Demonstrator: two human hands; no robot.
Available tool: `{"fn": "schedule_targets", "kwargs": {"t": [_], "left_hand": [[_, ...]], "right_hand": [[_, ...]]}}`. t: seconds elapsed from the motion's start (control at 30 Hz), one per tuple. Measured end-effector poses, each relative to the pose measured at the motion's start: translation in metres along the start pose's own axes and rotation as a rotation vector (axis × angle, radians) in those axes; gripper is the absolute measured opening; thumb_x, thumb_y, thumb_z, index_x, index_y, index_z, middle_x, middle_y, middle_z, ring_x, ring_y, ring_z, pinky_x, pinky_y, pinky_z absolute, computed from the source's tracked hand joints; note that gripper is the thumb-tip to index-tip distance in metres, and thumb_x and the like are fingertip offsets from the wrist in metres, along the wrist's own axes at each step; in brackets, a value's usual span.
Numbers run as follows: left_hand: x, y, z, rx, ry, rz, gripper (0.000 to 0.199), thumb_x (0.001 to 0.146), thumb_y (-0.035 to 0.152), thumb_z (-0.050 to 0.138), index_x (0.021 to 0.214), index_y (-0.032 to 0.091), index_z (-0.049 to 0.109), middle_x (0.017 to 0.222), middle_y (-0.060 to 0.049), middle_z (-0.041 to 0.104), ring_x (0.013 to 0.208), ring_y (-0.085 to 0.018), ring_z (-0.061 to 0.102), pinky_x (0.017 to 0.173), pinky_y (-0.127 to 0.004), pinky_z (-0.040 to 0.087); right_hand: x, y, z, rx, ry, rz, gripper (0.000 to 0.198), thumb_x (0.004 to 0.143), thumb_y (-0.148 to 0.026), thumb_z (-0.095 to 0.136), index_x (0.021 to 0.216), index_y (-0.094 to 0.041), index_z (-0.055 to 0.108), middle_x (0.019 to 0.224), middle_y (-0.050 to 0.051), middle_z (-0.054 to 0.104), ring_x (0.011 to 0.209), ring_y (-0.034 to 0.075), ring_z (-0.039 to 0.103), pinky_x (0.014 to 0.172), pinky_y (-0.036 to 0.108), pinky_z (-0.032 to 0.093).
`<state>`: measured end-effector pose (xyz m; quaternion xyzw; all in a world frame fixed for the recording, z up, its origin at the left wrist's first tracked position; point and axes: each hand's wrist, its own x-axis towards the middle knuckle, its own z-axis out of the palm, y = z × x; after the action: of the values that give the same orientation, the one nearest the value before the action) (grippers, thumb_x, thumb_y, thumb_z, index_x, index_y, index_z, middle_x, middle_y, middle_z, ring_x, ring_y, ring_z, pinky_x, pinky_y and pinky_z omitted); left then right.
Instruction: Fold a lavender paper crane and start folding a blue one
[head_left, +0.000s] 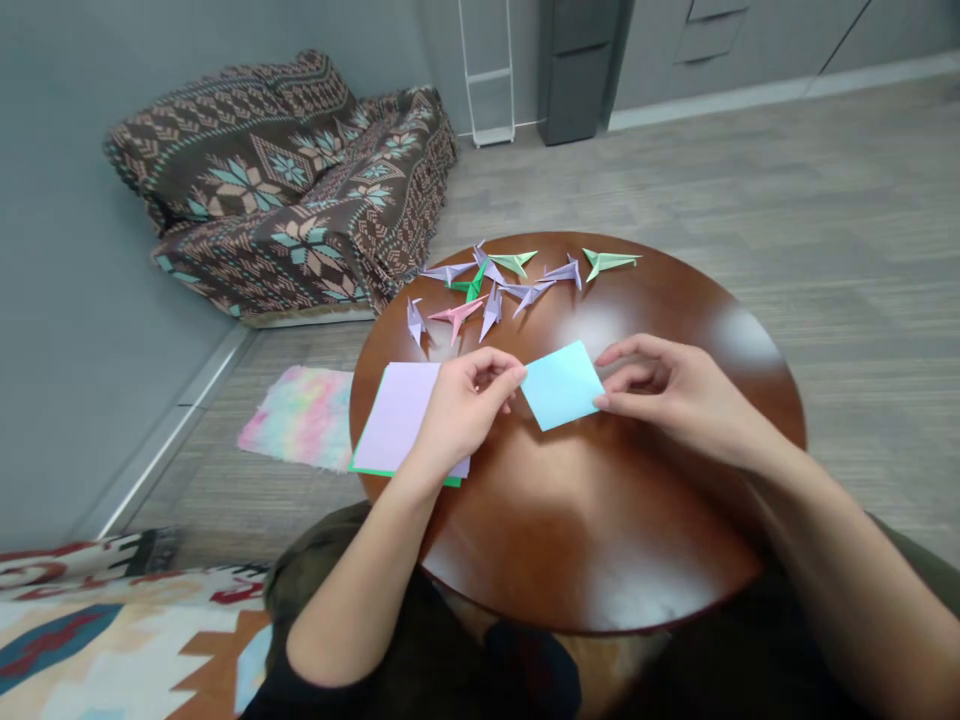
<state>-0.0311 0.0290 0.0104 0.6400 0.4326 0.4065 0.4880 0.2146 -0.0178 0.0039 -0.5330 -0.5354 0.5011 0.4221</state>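
A light blue square of paper point(563, 387) is held up between my two hands over the round wooden table. My left hand point(480, 392) pinches its left corner between thumb and fingers. At the paper's right edge, my right hand point(660, 385) grips with thumb and fingertips, the fingers curled. Under my left forearm lies a stack of lilac paper sheets point(397, 415), with a green sheet edge showing beneath. Beyond my hands stand several folded paper cranes: lilac ones point(491, 312), a pink one point(457, 316), a dark green one point(472, 285) and pale green ones point(606, 262).
The round brown table point(600, 540) has a glossy top, close to my knees. A sofa under a patterned cover point(300, 190) stands at the back left. A fluffy pastel rug point(300, 418) lies on the floor left of the table. Grey cabinets point(720, 50) line the far wall.
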Motion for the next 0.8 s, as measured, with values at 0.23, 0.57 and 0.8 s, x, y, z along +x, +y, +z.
{"fn": "schedule_targets", "kwargs": {"t": [0.23,0.57,0.8], "left_hand": [[-0.008,0.004,0.008,-0.027,-0.075,-0.026,0.038,0.076,0.036,0.087,0.102,0.018,0.066,0.086,0.001,0.065,0.074,-0.013,0.059,0.067,-0.022,0.046],[-0.010,0.001,0.011,-0.037,-0.188,-0.144,0.027,0.075,0.026,0.086,0.092,0.015,0.069,0.072,0.003,0.065,0.065,-0.012,0.058,0.060,-0.021,0.043],[-0.011,0.000,0.012,-0.127,-0.168,-0.123,0.026,0.086,0.039,0.077,0.087,0.012,0.073,0.080,-0.003,0.074,0.068,-0.014,0.063,0.065,-0.024,0.049]], "right_hand": [[-0.004,-0.004,0.027,0.075,-0.120,-0.006,0.035,0.072,-0.037,0.094,0.090,-0.018,0.070,0.074,0.001,0.074,0.067,0.016,0.066,0.067,0.027,0.051],[-0.008,-0.004,0.029,-0.090,-0.074,-0.074,0.034,0.090,-0.047,0.075,0.075,-0.018,0.067,0.064,-0.002,0.060,0.058,0.012,0.051,0.054,0.025,0.036],[-0.010,-0.005,0.032,-0.137,-0.085,-0.069,0.033,0.089,-0.040,0.075,0.069,-0.018,0.061,0.056,-0.004,0.056,0.051,0.010,0.050,0.051,0.024,0.030]]}}
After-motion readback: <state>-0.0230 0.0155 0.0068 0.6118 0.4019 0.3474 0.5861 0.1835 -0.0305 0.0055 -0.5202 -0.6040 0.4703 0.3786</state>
